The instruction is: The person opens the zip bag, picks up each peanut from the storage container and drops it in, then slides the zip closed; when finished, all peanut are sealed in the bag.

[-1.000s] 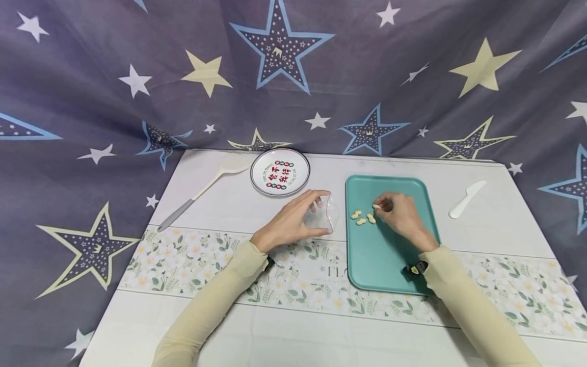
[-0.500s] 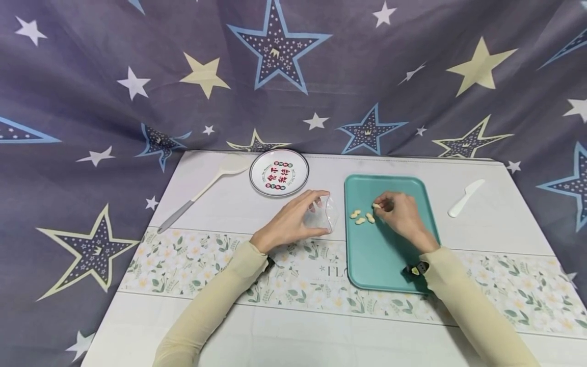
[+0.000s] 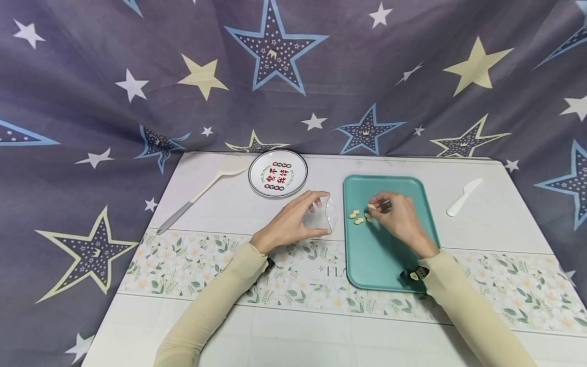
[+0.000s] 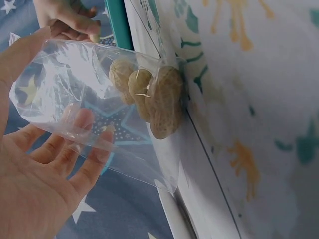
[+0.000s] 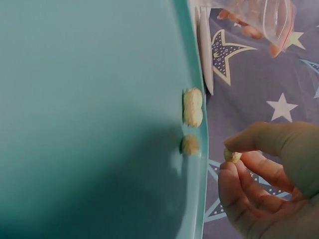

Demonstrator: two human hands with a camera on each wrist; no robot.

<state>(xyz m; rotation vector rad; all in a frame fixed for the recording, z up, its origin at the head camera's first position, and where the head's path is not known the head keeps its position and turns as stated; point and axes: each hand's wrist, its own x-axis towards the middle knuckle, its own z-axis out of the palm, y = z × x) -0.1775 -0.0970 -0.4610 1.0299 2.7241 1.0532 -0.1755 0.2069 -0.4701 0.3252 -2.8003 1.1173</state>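
Note:
My left hand [image 3: 291,219] holds a clear plastic zip bag [image 3: 326,213] by its mouth, thumb and fingers spread to keep it wide. In the left wrist view, several peanuts [image 4: 164,102] lie at the bottom of the bag. Above the teal tray [image 3: 385,265], my right hand [image 3: 400,216] pinches a peanut [image 5: 232,156] between thumb and fingertips. Other peanuts [image 3: 359,220] lie on the tray near its left side, one partly hidden by the right fingers. A peanut [image 5: 193,107] also shows by the tray rim in the right wrist view.
A white plate [image 3: 278,174] with red characters stands at the back of the table. Left of it lies a cream ladle-like spoon [image 3: 202,191] with a grey handle end. A white plastic knife [image 3: 464,198] lies right of the tray. A star-patterned curtain [image 3: 284,117] hangs behind.
My right hand has shifted slightly left with the pinched peanut, now overlapping one on the tray. My left hand and the bag stay in place.

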